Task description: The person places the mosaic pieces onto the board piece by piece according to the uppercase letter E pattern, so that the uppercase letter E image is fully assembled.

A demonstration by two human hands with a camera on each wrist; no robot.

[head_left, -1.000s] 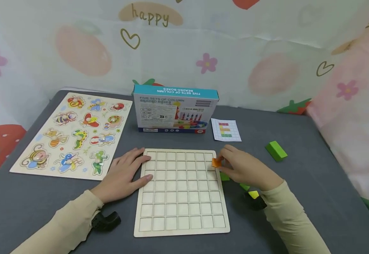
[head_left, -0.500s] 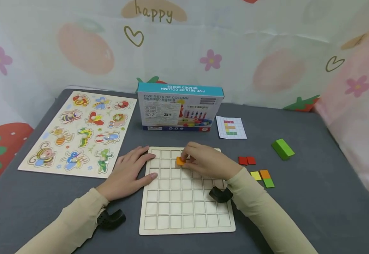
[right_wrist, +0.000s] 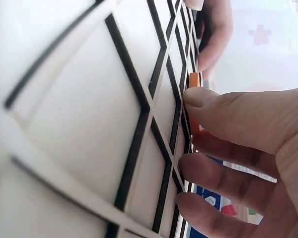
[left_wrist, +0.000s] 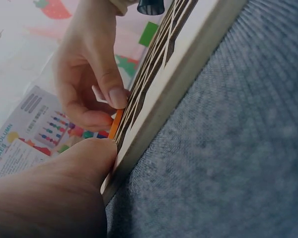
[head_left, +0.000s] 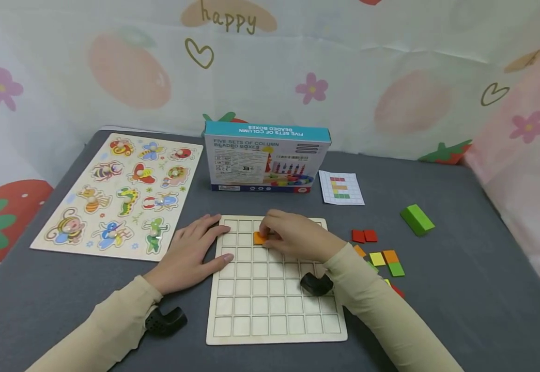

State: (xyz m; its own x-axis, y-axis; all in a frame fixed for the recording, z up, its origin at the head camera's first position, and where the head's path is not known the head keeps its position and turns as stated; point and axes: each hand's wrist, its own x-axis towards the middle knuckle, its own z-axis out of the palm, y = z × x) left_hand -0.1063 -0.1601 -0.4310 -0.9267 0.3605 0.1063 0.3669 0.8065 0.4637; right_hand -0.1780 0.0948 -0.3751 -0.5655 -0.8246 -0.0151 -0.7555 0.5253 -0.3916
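Observation:
An orange square tile [head_left: 259, 238] is pinched between the thumb and fingers of my right hand [head_left: 295, 235], low over the upper part of a wooden grid board [head_left: 276, 343]. In the right wrist view the orange tile [right_wrist: 194, 106] stands between thumb and forefinger, close against the grid's ridges. My left hand [head_left: 189, 253] lies with spread fingers on the board's left edge, its thumb and fingertips just over the rim. The left wrist view shows the tile's edge [left_wrist: 115, 125] right at the board, beside the left hand's finger.
Red tiles [head_left: 364, 236], a yellow tile [head_left: 377, 259] and orange and green tiles lie right of the board, some behind the right sleeve. Beyond them sits a green block [head_left: 417, 220]. A pattern card [head_left: 353, 188], a box [head_left: 265, 160] and an insect puzzle board [head_left: 132, 199] stand behind and left.
My right hand has carried the orange tile leftward from the board's right edge to its upper middle-left. The tiles on the right have come into sight. The left hand stays on the board.

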